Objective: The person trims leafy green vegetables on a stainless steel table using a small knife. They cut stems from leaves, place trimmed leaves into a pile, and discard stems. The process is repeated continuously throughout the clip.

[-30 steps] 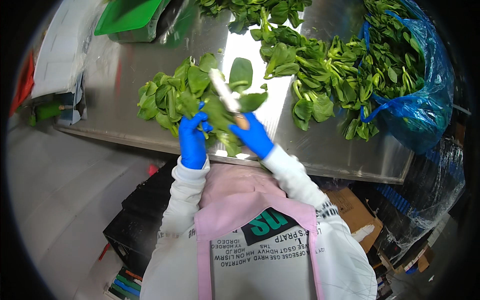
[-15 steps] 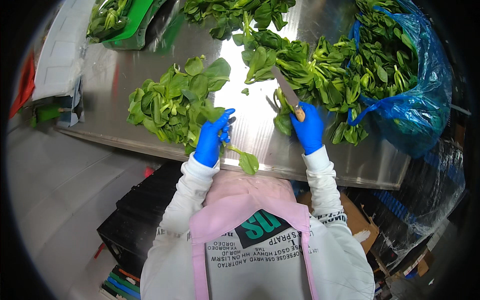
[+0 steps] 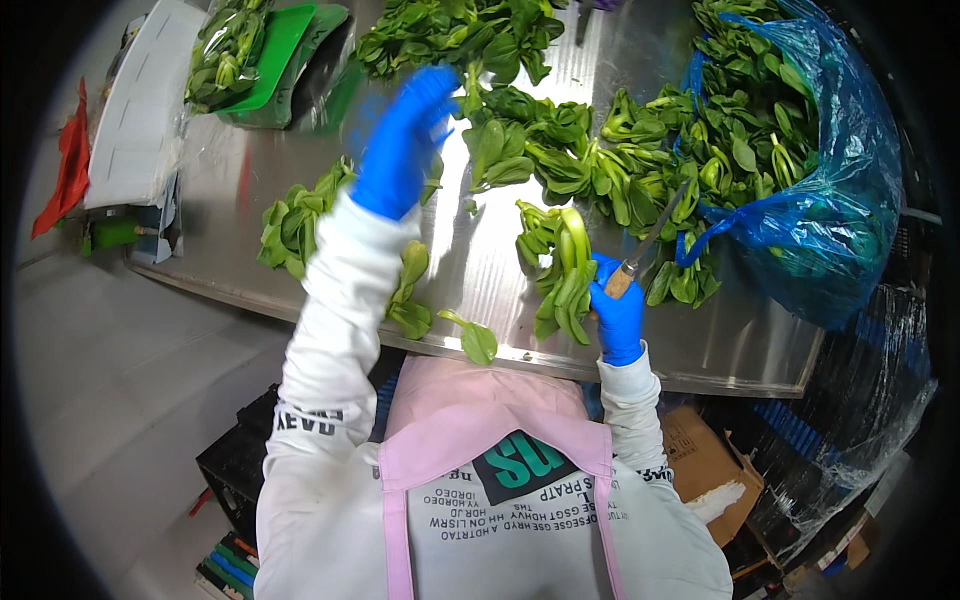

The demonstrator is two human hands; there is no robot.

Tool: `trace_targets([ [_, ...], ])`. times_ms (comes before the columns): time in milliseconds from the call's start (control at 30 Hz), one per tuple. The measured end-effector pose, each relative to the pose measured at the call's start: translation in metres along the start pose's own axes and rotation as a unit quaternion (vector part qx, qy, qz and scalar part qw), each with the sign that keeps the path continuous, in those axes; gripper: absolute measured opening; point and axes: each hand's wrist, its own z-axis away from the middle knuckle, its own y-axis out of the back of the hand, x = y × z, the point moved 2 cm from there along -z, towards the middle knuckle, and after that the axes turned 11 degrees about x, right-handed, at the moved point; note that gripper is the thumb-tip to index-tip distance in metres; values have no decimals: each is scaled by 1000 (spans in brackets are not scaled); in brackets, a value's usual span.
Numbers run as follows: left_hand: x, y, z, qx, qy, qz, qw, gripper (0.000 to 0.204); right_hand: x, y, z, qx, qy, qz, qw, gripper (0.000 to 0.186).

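Observation:
My left hand (image 3: pixel 402 145), in a blue glove, is raised over the table near the far pile of leafy greens (image 3: pixel 465 38); motion smears its fingers. My right hand (image 3: pixel 620 318), also gloved in blue, grips a knife (image 3: pixel 622 277) by its wooden handle, the blade slanting up to the right. A bunch of leafy greens (image 3: pixel 572 265), curved stems uppermost, touches that hand's thumb side; whether the fingers also hold it I cannot tell. Under my left arm lies another pile of greens (image 3: pixel 292 225), partly hidden. One loose leaf (image 3: pixel 478 342) rests by the table's near edge.
More greens (image 3: pixel 600 165) spread across the metal table (image 3: pixel 480 270) toward a blue plastic bag (image 3: pixel 850 200) full of greens at the right. Green trays (image 3: pixel 275 75) with bagged greens stand far left. A cardboard box (image 3: pixel 700 450) sits below the table.
My left hand has left the near pile and swung up and away. My right hand has moved slightly nearer; its blade now tilts right. A bunch of greens now lies against it.

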Motion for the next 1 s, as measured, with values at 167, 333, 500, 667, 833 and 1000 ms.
trace_targets([
  [167, -86, -21, 85, -243, 157, -29, 957, 45, 5, -16, 4, -41, -32, -128, 990, 23],
  [333, -105, -16, 106, -133, 169, -21, 976, 47, 23, -23, 1, -48, -51, -77, 995, 23],
  [500, -100, 28, 108, -4, 7, -260, 966, 46, -4, -21, 0, -15, 61, 137, 989, 31],
  [667, -84, 46, 132, 48, -123, -455, 880, 46, -8, -40, 18, -157, 86, 152, 972, 35],
  [833, -81, 68, 141, 48, -197, -517, 832, 44, -11, -77, 28, -150, 230, 282, 919, 31],
  [1000, -77, 88, 143, 40, -201, -532, 822, 40, -7, -103, 37, -174, 163, 282, 929, 31],
])
